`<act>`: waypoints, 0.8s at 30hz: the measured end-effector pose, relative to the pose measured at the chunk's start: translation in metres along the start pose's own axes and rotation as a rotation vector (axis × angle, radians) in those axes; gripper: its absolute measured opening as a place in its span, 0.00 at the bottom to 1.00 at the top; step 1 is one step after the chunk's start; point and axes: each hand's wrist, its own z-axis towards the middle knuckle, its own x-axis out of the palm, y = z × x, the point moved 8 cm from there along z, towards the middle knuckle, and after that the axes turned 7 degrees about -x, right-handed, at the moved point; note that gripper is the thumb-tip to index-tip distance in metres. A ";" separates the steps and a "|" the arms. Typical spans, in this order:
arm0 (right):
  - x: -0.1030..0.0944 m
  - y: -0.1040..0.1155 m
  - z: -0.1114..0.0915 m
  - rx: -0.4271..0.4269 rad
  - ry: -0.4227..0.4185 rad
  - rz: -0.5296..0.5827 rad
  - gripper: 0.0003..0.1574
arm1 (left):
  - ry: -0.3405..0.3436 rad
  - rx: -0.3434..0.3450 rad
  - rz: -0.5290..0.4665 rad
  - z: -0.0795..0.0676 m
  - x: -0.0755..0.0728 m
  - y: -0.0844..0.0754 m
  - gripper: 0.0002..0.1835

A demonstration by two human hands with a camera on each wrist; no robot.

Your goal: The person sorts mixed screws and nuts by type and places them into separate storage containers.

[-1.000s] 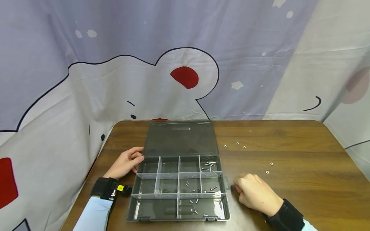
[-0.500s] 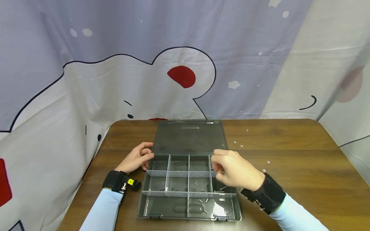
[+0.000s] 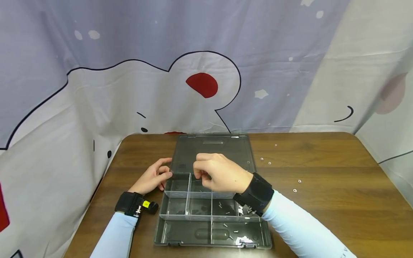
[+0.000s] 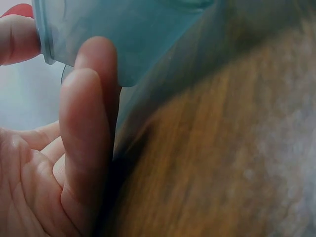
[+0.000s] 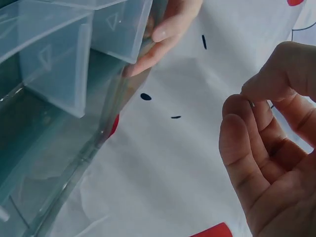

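A translucent grey compartment box (image 3: 184,218) stands on the table with its lid (image 3: 214,145) laid back. My left hand (image 3: 150,179) holds its left edge near the hinge; in the left wrist view the fingertips (image 4: 81,94) lie against the box wall. Above the back row, by the second compartment from the left, my right hand (image 3: 221,172) pinches between thumb and forefinger a tiny metal piece (image 5: 252,104), mostly hidden by the fingertips. Small screws (image 3: 220,205) lie in the middle and front rows on the right; my right hand and wrist cover the back right compartments.
Several small pale rings (image 3: 299,181) are scattered over the brown wooden table (image 3: 332,200) to the right of the box. Behind the table hangs a printed curtain (image 3: 274,71). A black band with a small camera (image 3: 151,206) is on the left wrist.
The right hand has risen from the table right of the box and travelled left over the back row. The box and left hand have shifted slightly right.
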 end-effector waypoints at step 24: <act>-0.001 -0.029 -0.074 0.191 0.208 -0.059 0.65 | 0.005 0.001 -0.014 0.001 0.003 0.000 0.34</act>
